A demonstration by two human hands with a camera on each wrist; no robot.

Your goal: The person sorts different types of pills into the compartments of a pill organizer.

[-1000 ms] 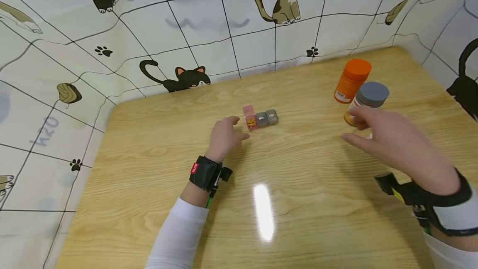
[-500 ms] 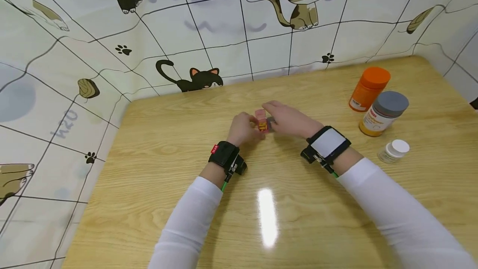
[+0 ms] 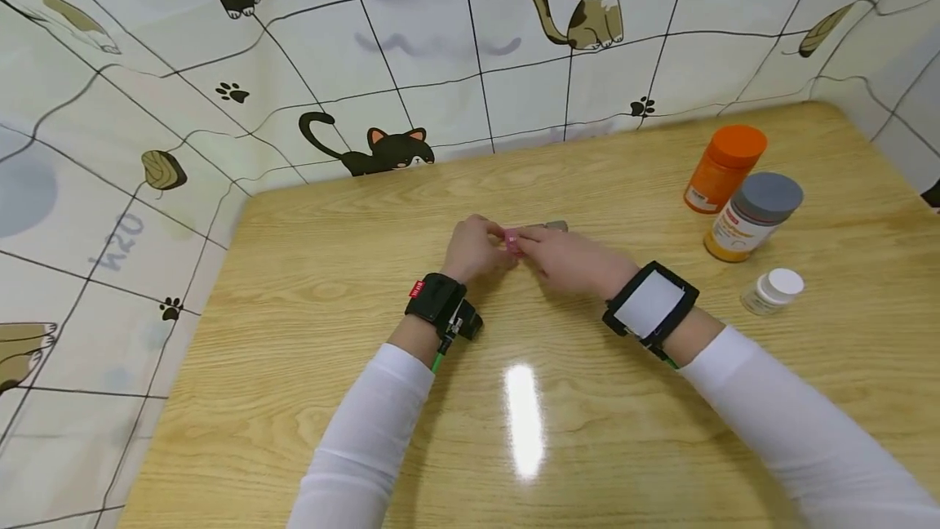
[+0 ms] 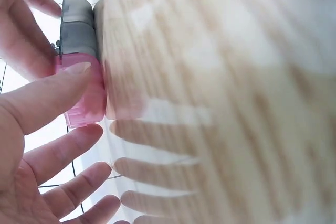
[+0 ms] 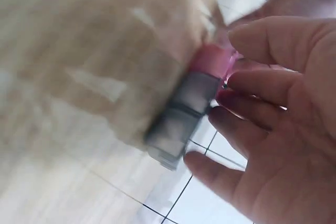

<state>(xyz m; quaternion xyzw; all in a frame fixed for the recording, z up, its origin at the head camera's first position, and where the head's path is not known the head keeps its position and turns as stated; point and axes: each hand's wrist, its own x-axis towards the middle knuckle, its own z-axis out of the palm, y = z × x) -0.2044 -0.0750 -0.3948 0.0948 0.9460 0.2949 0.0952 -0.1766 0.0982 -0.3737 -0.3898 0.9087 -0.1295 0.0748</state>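
A small pill organizer (image 4: 79, 40), one pink compartment (image 3: 512, 242) and two grey ones, lies on the table between my hands. The pink lid is folded down over its compartment. My left hand (image 3: 473, 251) holds the pink end, thumb across its near face and index fingertip at its left end; the other fingers are spread. From the right, my right hand (image 3: 576, 261) presses the pink lid with its fingertips. In the right wrist view its other fingers extend along the back of the grey compartments (image 5: 184, 111). The head view hides most of the grey part behind this hand.
At the right of the wooden table (image 3: 352, 268) stand an orange bottle (image 3: 723, 170), a grey-lidded bottle (image 3: 752, 217) with a white label, and a small white-capped bottle (image 3: 773, 292). A cat-patterned curtain (image 3: 433, 64) borders the back and left side.
My right hand has come from beside the bottles to the pill organizer. The pink lid, upright before with yellow pills showing, is now down. My left hand has closed in on the pink end.
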